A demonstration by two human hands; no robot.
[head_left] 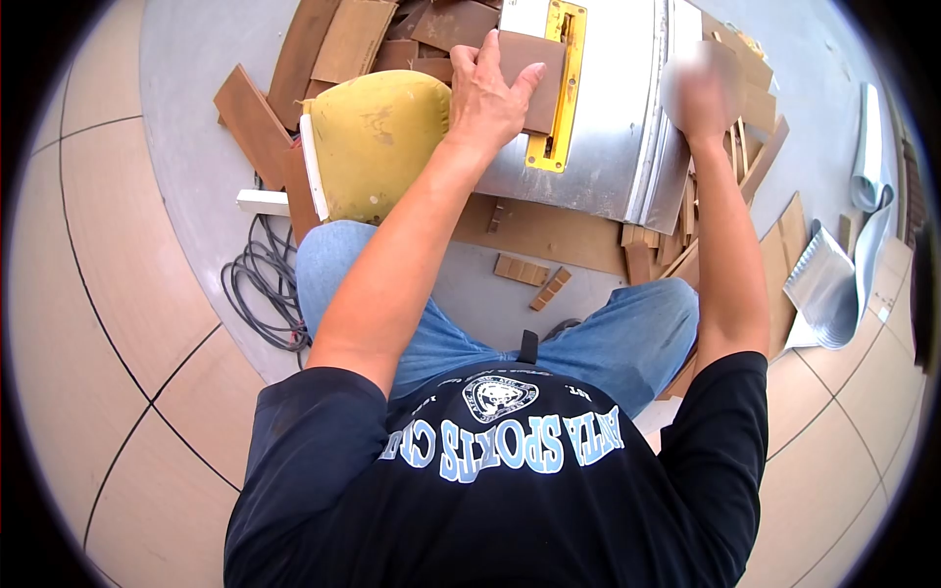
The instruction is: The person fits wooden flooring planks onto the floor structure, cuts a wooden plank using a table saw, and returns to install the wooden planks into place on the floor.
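Observation:
My left hand (487, 98) rests on a flat brown board piece (541, 73), with the thumb over its face and the fingers at its left side. The board lies on a metal saw table (613, 118), against the yellow slotted insert (559, 147). No blade can be made out in the slot. My right hand (704, 96) is at the table's right side, by a metal rail (649, 157). It is blurred, so its fingers and anything in them cannot be made out.
A yellow padded seat (377, 137) stands left of the saw table. Brown board offcuts (353, 39) are heaped behind it, and more wood strips (765, 162) lie right. Black cable (260, 284) coils on the floor. Two small offcuts (521, 269) lie between my legs; silvery sheeting (833, 284) is far right.

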